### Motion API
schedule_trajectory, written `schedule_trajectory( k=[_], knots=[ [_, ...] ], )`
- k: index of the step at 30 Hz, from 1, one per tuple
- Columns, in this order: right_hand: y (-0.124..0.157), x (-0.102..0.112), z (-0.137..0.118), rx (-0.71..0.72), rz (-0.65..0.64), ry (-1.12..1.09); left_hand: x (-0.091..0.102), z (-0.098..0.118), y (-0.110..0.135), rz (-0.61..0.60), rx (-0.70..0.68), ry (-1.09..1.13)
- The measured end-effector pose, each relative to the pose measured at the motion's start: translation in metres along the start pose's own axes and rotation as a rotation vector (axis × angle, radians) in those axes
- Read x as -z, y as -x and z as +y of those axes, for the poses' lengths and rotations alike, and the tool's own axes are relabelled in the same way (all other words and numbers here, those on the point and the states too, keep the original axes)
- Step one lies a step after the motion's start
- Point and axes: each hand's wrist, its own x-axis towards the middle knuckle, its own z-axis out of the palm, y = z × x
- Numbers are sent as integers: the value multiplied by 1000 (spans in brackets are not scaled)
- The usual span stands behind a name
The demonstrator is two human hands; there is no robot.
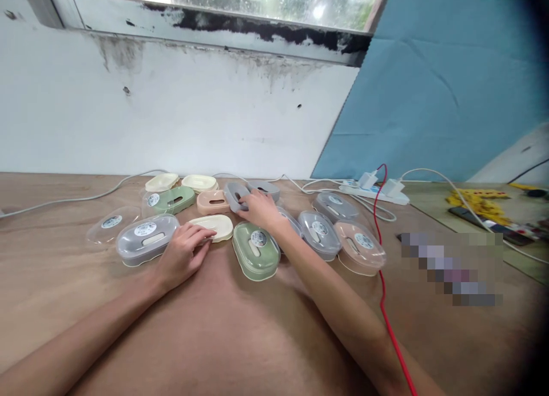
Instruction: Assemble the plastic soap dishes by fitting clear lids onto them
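My left hand (pixel 185 248) lies at the left end of a cream oval plastic dish (pixel 221 227), its bent fingers over the rim and the thumb low at the near side. Further back, my right hand (pixel 261 210) has its thumb and fingers closed on a grey oval dish (pixel 234 194). Beside it is another grey dish (pixel 266 189), partly covered by that hand. A green oval box (pixel 257 253) with a clear lid sits between my forearms. To the left stands a lidded grey box (pixel 146 238). A peach dish (pixel 212 201) lies behind the cream one.
Clear lid (pixel 114 224), green dish (pixel 175 200) and cream dishes (pixel 199 183) are at left and back. Lidded grey boxes (pixel 319 236) and a peach box (pixel 360 247) stand right. A red cable (pixel 383 304) runs from the power strip (pixel 397 197) past my right arm.
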Motion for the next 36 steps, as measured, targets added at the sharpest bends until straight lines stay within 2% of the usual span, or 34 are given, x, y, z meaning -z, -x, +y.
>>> schedule_trajectory(
  k=[7,15,21,23,25,28,30,33,34,36],
  knots=[
    [-5,1,2,-57,-10,-52,2,5,-1,-11,-31,18],
    [-4,0,7,-34,22,-148,3,6,-2,-56,-30,-2],
    [3,24,16,-6,102,-244,0,3,-1,-44,42,-97],
    [7,38,20,25,61,-343,-4,0,1,-48,107,-183],
    [12,54,24,62,-35,-478,-9,-4,3,-73,196,-229],
    [24,76,25,152,-196,-720,-14,-9,6,-104,303,-163],
    [36,85,19,244,-322,-884,-14,-9,7,-102,323,-115],
    [64,83,2,366,-492,-1000,-12,-8,6,-47,333,-63],
    [75,77,-4,387,-502,-1003,-11,-7,6,-20,343,-43],
    [100,60,-17,413,-390,-963,-8,-6,4,39,376,-9]
  ],
)
